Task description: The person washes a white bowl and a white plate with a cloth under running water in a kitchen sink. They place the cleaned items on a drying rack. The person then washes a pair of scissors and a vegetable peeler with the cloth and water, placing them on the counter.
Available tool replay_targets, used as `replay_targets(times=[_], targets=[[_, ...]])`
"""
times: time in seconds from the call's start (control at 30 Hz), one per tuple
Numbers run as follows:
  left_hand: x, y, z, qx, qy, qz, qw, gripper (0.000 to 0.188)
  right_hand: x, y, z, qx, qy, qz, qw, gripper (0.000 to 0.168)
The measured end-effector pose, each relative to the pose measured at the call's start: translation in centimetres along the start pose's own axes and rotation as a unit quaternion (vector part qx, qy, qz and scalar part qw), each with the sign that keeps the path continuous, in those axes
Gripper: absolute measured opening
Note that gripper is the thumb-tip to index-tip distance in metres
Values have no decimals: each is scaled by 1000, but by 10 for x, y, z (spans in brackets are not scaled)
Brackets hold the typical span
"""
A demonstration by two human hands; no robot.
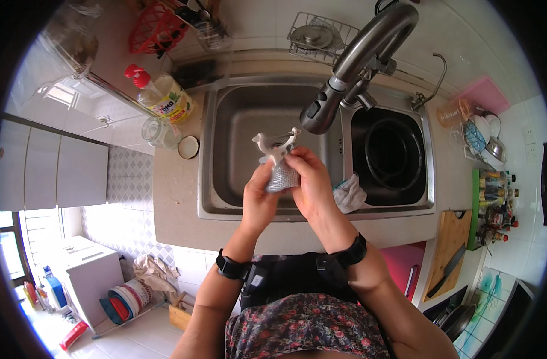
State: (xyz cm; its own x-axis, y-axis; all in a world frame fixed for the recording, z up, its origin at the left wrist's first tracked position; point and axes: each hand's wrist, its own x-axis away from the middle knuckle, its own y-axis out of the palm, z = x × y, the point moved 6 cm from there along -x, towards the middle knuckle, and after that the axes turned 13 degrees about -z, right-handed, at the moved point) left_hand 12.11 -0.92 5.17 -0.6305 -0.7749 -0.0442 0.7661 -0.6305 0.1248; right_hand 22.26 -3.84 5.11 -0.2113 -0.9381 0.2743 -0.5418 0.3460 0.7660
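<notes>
Over the near part of the left steel sink basin (255, 112), my two hands hold a white Y-shaped peeler (273, 150) together with a grey mesh scouring cloth (282, 178). My left hand (259, 184) grips the lower left side of the peeler and cloth. On the right side, my right hand (310, 177) pinches the cloth against the peeler's handle. The peeler's forked head points away from me, its blade between the two prongs. The steel faucet (320, 110) hangs just beyond and to the right; no running water shows.
A black tub (392, 152) fills the right basin, with a grey rag (349, 194) on the divider's near end. Left of the sink stand a detergent bottle (170, 105), a glass jar (159, 132) and a round lid (188, 147). A cleaver (448, 269) lies on a wooden board (455, 229) at right.
</notes>
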Motion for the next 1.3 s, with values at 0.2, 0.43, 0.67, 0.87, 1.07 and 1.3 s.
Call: replay_targets(times=[0.2, 0.43, 0.67, 0.87, 1.07, 1.3], targets=[[-5, -2, 8, -130, 7, 18, 991, 54, 6, 15, -2, 28, -17, -41, 999, 24], [3, 5, 7, -240, -29, 28, 970, 59, -6, -3, -1, 35, 33, 40, 998, 17], [1, 2, 4, -139, -77, 6, 987, 22, -8, -2, 0, 72, 27, -11, 997, 20], [9, 10, -6, 41, -157, -100, 982, 24, -14, 1, -19, 305, 13, -55, 951, 21], [14, 8, -5, 212, -137, -34, 967, 28, -13, 8, -27, 367, -18, -139, 920, 20], [11, -5, -4, 207, -90, -47, 973, 19, -11, 3, -30, 294, -17, -120, 948, 25]])
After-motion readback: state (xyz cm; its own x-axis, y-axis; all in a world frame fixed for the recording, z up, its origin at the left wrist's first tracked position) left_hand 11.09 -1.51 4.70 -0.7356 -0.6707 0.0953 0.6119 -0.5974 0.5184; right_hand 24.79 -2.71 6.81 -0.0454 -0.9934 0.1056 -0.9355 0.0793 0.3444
